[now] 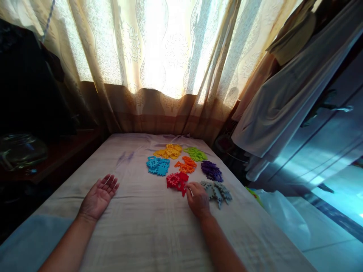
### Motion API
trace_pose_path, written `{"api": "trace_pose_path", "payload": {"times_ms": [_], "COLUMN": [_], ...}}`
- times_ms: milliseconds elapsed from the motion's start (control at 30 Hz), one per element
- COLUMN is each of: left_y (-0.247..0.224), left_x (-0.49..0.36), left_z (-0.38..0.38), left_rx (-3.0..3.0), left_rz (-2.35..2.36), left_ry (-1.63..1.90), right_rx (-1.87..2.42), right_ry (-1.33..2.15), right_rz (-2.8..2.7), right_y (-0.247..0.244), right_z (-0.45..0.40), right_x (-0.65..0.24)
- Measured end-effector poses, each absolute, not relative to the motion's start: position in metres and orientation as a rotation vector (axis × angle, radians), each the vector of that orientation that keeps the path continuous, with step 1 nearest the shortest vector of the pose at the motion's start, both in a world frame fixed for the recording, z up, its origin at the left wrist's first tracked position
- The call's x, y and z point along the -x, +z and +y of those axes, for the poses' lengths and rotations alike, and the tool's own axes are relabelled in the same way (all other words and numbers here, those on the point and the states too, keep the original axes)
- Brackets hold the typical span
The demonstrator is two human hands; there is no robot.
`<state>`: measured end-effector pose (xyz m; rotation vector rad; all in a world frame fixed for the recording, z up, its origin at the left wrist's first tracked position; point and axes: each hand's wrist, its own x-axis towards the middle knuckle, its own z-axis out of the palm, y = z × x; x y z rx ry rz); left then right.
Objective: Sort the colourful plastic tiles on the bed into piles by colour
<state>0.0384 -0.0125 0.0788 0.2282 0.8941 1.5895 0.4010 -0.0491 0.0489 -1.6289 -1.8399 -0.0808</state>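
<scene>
My left hand (100,197) rests palm up on the bed sheet, its fingers stretched out and nothing in it. My right hand (198,199) has curled fingers, with thumb and forefinger pinching at the right edge of a pile of red interlocking plastic pieces (176,181). Just right of that hand lie grey notched pieces (217,192). Sorted by colour, more such pieces lie beyond: blue (158,166), yellow (170,151), orange (186,164), lime green (196,153) and dark purple (211,171).
The pieces lie on a bed with a pale sheet (133,226). Curtains (159,109) hang at its far end. Clothes (272,109) hang to the right, above a plastic bag (286,215). A glass bowl (22,151) stands on a dark surface at left.
</scene>
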Motion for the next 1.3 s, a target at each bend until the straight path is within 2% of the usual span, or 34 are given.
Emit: {"api": "trace_pose_path", "payload": {"times_ms": [200, 333, 433, 667, 867, 967, 1100, 1233, 1300], "left_y": [0.081, 0.080, 0.079, 0.077, 0.077, 0.077, 0.078, 0.081, 0.083], "left_x": [-0.043, -0.045, -0.045, -0.044, -0.044, -0.042, -0.040, -0.044, -0.046], "left_z": [-0.015, -0.021, -0.025, -0.025, -0.025, -0.025, -0.025, -0.022, -0.020], "left_rx": [-0.237, -0.255, -0.265, -0.241, -0.236, -0.219, -0.182, -0.164, -0.158], "left_rz": [0.935, 0.934, 0.908, 0.915, 0.914, 0.907, 0.926, 0.957, 0.970], "left_ry": [1.594, 1.585, 1.593, 1.616, 1.619, 1.613, 1.597, 1.595, 1.598], "right_rx": [1.646, 2.064, 2.226, 1.930, 1.734, 1.525, 1.488, 2.093, 2.222], "right_ry": [-0.127, -0.016, 0.194, 0.045, 0.124, 0.183, 0.127, 0.095, 0.137], "right_rz": [-1.576, -1.124, -1.111, -1.421, -1.577, -1.787, -1.851, -1.486, -1.373], "right_y": [0.060, 0.070, 0.058, 0.029, 0.024, 0.029, 0.060, 0.087, 0.086], "right_z": [-0.049, -0.038, -0.036, -0.019, 0.003, 0.012, 0.040, 0.070, 0.079], "right_x": [-0.453, -0.514, -0.531, -0.429, -0.316, -0.291, -0.350, -0.478, -0.530]}}
